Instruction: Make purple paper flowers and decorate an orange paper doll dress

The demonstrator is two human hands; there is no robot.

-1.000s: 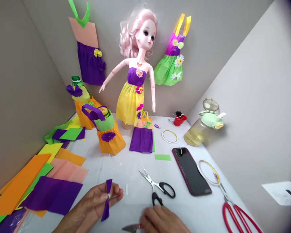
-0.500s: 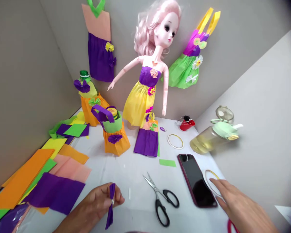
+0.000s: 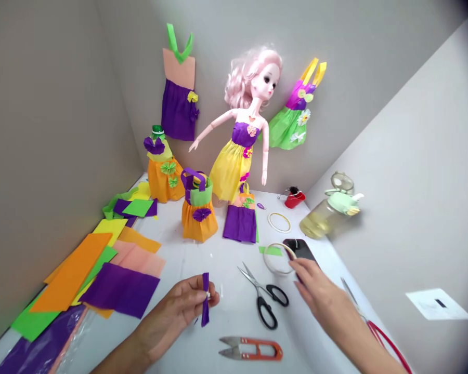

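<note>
My left hand [image 3: 179, 304] pinches a narrow purple strip [image 3: 205, 315] upright between thumb and fingers. The strip looks gathered at its middle, where a small white bit shows. My right hand [image 3: 315, 291] grips a thin roll of tape [image 3: 269, 267] by its right edge, above the table beside a small green strip [image 3: 273, 251]. Behind that hand lies a dark phone [image 3: 304, 251], partly covered. Between my hands rest black-handled scissors [image 3: 262, 288], blades apart. Orange thread snips [image 3: 263, 341] lie nearer to me.
A dressed doll [image 3: 253, 135] stands at the back, near a small orange-skirted dress [image 3: 198, 221] and a flat purple one [image 3: 239, 226]. Coloured sheets [image 3: 120, 285] cover the left side. Another tape roll [image 3: 280, 222], a water bottle [image 3: 327, 215] and red-handled scissors [image 3: 386, 340] are on the right.
My right hand has lifted the tape roll from beside the phone and carried it leftward. My left hand still pinches the purple strip. The view has shifted, bringing the snips into sight.
</note>
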